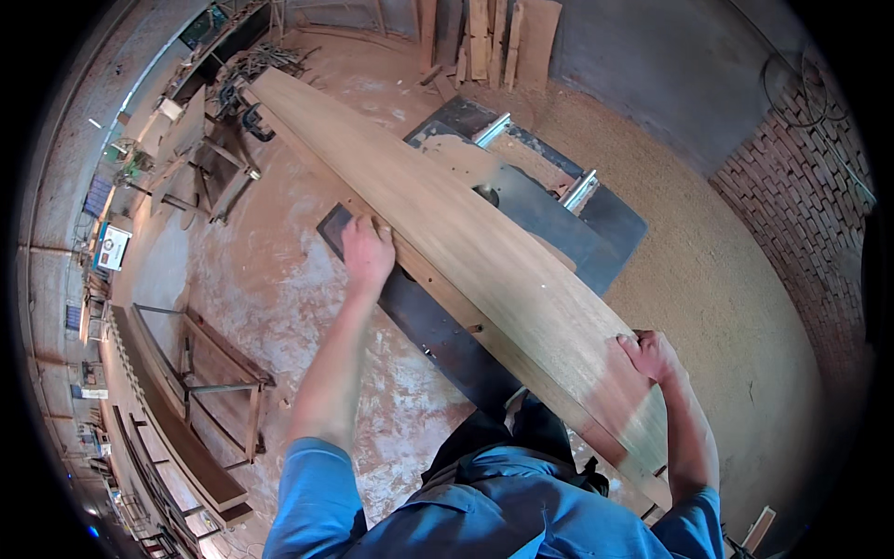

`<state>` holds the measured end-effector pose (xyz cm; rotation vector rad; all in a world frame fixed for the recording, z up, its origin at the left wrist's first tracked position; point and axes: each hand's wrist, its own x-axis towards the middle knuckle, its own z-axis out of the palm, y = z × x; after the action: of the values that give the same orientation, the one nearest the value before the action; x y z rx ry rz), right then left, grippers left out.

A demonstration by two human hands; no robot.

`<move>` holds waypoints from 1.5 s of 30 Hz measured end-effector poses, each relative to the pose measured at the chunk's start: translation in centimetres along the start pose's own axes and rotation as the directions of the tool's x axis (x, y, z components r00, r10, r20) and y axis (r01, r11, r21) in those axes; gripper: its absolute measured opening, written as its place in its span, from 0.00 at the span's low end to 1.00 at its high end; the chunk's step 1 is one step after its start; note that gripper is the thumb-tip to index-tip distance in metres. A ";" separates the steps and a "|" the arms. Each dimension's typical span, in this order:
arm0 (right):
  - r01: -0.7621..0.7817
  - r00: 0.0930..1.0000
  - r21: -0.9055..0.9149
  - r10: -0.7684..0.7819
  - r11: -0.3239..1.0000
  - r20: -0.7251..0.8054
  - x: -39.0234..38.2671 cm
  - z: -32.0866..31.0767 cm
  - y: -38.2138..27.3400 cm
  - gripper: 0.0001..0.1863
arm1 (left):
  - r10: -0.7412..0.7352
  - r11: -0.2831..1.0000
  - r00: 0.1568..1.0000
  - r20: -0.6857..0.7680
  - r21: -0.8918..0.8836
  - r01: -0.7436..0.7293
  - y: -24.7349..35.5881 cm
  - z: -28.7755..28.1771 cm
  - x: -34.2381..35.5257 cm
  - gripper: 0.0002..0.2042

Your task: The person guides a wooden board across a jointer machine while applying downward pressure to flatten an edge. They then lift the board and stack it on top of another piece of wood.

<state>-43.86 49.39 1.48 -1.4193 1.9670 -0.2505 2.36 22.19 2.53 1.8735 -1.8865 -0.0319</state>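
Head view | left forearm up from 7 o'clock, left hand [369, 253] curled over strip [440, 287] | right hand [650, 356] at 4 o'clock, thumb on board [484, 261] | both grips' closure: cannot tell | board slants 11-to-5 o'clock

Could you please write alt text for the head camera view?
A long wooden board lies across a dark machine table, with a person's left hand at its left side and right hand at its right edge; more boards stand by a wall.
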 end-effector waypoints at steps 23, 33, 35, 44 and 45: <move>-0.019 0.997 0.049 0.015 0.999 0.077 0.5 -1.1 -0.3 0.36 | 0.480 0.772 0.761 0.437 0.201 -0.603 2.1 10.1 18.3 0.19; 0.005 0.997 0.021 -0.007 1.000 0.082 0.9 -0.5 0.5 0.36 | 0.384 0.832 0.829 0.407 0.236 -0.501 5.1 8.6 16.9 0.15; 0.006 0.994 -0.001 -0.006 1.000 0.108 0.8 -0.2 0.6 0.36 | 0.385 0.861 0.824 0.414 0.160 -0.483 4.1 8.7 17.3 0.15; -0.051 0.996 -0.060 0.055 0.997 0.066 0.7 -0.3 -0.9 0.38 | 0.454 0.876 0.859 0.237 0.057 -0.478 0.5 11.7 16.6 0.18; -0.086 0.994 -0.038 0.089 0.996 0.064 1.1 -0.6 -2.4 0.39 | 0.427 0.892 0.876 0.223 0.057 -0.449 0.3 12.1 16.2 0.19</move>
<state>-42.55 47.35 2.74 -1.3423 1.9830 -0.1289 -1.29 3.03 -3.03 1.5058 -2.4641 0.0269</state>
